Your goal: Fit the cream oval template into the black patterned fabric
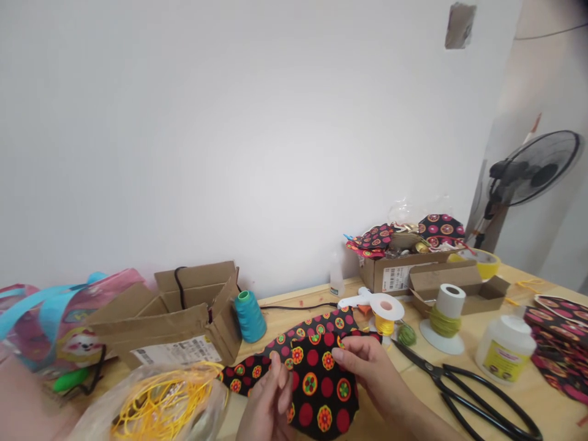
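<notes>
Pinching a black fabric piece with red and yellow circles [316,380], both left hand [269,407] and right hand [367,367] grasp it; the brown cardboard box [395,272] behind holds matching scraps.

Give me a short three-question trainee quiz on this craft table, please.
1. True or false: both hands grip the black fabric piece with red and yellow circles.
2. Which lies right of the right hand: A) black metal scissors B) teal thread cone?
3. What colour is the cord in the clear plastic bag?

Key: 1 true, the left hand too; 2 A; 3 yellow.
</notes>
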`<control>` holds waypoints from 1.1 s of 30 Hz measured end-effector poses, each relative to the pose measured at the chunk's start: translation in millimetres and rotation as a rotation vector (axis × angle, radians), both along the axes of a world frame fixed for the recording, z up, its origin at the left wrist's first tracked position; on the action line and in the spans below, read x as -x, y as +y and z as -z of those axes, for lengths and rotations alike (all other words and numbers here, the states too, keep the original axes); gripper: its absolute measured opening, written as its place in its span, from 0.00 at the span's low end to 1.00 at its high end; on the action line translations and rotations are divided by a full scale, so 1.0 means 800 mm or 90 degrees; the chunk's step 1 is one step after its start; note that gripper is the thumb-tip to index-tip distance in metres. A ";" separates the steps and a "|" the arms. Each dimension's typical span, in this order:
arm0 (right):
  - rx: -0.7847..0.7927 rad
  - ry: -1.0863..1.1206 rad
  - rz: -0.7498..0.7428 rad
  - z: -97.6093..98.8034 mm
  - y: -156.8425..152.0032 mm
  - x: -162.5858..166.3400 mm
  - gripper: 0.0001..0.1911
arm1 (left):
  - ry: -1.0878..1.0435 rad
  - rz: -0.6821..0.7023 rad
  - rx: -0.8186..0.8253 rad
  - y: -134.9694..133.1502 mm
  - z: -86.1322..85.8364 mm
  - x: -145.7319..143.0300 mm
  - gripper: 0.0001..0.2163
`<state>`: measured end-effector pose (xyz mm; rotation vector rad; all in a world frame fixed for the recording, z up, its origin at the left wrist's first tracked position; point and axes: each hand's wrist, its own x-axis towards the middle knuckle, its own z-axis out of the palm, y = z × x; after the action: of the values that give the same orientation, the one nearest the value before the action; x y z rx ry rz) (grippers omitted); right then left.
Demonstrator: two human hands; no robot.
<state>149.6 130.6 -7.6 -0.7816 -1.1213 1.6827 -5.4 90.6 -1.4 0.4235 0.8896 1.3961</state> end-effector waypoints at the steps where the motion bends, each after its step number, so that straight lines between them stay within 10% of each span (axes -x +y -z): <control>1: 0.001 0.002 -0.002 0.000 0.000 0.000 0.19 | 0.004 0.010 0.005 -0.001 -0.001 0.000 0.20; 15: -0.040 -0.058 0.015 -0.003 -0.002 -0.001 0.20 | -0.090 0.126 0.027 -0.006 0.000 0.001 0.20; 23: -0.377 -0.389 0.167 0.003 -0.009 0.000 0.14 | 0.009 0.158 0.049 -0.007 0.035 0.005 0.25; 33: -0.640 -0.349 0.142 -0.022 -0.021 0.005 0.02 | 0.044 0.201 0.004 -0.004 0.081 0.000 0.23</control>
<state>145.7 114.1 9.7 -0.6525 -1.9261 0.5425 -5.5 87.3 -66.3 0.5840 0.8418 1.0941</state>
